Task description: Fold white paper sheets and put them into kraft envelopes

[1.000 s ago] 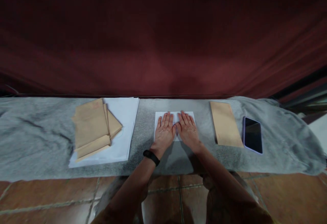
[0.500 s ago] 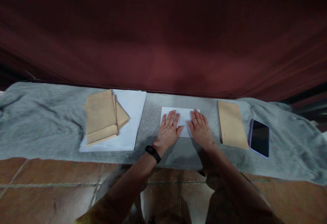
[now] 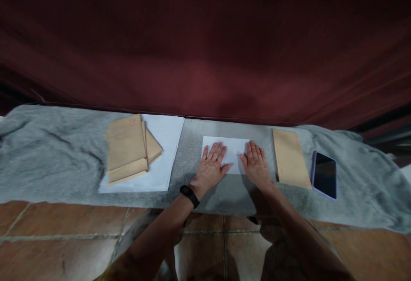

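A folded-looking white sheet of paper lies flat on the grey cloth in front of me. My left hand rests palm down on its left part, fingers stretched and thumb spread inward. Over the paper's right edge lies my right hand, also flat, its thumb apart and its fingers close together. Neither hand grips anything. The palms cover both side parts of the sheet. A stack of brown envelopes lies just right of my right hand.
To the left, several brown envelopes rest on a stack of larger white sheets. At the right, a phone in a purple case lies on the cloth. A dark red curtain hangs along the back edge; floor tiles show below.
My right hand has slid slightly outward to the paper's right edge. My left hand stays nearly in place on the sheet. The whole view has shifted a little.
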`<state>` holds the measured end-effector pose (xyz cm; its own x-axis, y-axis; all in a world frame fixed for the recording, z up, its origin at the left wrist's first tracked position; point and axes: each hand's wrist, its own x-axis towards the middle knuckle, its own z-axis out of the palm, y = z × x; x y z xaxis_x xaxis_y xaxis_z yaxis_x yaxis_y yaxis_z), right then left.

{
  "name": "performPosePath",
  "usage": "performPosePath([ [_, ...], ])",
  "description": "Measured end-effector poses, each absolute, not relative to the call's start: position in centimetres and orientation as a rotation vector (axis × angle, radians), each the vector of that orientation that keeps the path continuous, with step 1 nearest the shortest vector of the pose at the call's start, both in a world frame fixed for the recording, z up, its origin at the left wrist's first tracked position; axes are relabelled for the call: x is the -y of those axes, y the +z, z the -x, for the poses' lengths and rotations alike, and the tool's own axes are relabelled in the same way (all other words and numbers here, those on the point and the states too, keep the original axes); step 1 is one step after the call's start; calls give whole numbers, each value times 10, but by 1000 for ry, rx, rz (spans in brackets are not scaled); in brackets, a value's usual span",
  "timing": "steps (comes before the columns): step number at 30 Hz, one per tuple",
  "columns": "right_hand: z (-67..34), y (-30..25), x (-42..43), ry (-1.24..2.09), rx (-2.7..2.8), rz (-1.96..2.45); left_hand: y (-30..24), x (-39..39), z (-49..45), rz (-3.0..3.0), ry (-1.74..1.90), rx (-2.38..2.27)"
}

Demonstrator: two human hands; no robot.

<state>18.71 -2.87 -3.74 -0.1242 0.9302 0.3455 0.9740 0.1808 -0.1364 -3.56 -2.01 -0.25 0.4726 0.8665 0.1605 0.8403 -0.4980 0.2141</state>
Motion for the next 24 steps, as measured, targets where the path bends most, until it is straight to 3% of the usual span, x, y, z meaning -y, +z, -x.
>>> performPosePath([
  [5, -184, -25, 21, -54, 2141, 1787, 4, 29, 36, -2663, 368, -1300],
  [13, -161, 0, 23, 381, 2540, 1278, 6, 59, 30, -2698, 302, -976],
  [24, -135, -2, 7, 328, 2579, 1365, 6, 67, 31, -2700, 302, -867],
])
